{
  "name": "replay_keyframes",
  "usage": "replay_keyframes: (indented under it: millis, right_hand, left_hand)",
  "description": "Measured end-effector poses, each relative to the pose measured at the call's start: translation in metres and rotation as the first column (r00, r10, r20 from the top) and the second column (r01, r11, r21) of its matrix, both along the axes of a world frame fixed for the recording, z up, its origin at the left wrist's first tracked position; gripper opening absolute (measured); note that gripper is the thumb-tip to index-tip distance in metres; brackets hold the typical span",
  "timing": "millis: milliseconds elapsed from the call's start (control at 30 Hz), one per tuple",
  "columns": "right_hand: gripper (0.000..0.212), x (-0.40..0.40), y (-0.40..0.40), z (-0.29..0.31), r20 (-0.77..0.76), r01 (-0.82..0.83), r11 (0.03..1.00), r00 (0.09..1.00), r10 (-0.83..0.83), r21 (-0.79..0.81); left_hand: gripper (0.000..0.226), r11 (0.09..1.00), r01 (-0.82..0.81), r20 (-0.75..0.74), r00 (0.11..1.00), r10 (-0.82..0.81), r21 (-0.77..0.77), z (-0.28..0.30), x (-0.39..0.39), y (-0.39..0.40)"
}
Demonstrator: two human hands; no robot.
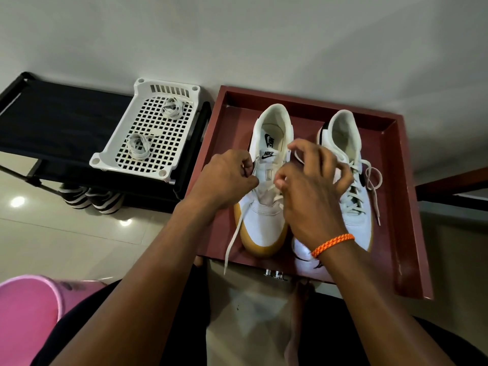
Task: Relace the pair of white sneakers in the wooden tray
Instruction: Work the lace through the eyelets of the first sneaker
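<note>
Head view: the dark red wooden tray [401, 207] sits right of centre and holds the pair of white leather sneakers with gum-coloured soles. The left sneaker [264, 215] lies at the tray's 9 o'clock side, partly laced; the right sneaker [351, 196], at 3 o'clock, already carries a full lace. The left hand [224, 178] pinches the shoe's eyelet edge, fingers curled. The right hand [311, 188] pinches the flat white lace [233, 239], whose free end trails toward 6 o'clock over the tray rim. The lace looks soft, light and limp, so it is best gripped near its stiff tip. At 10 o'clock, a white perforated plastic basket [148, 133] holds two coiled laces.
</note>
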State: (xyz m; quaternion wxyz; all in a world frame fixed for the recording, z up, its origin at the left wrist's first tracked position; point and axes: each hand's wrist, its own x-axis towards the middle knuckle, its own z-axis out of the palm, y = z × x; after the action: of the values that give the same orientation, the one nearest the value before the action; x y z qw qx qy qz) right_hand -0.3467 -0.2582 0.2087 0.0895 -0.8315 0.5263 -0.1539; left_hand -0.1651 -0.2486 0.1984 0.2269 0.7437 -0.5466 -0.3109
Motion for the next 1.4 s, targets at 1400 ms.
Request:
replay_keyframes:
  millis: [1400]
  right_hand:
    - [0.034, -0.013, -0.012, 0.001, 0.201, -0.106, 0.986, 0.976, 0.079, 0.126]
  left_hand:
    - [0.012, 1.000, 0.008, 0.032, 0.999, -0.009, 0.012, 0.001, -0.001, 0.000]
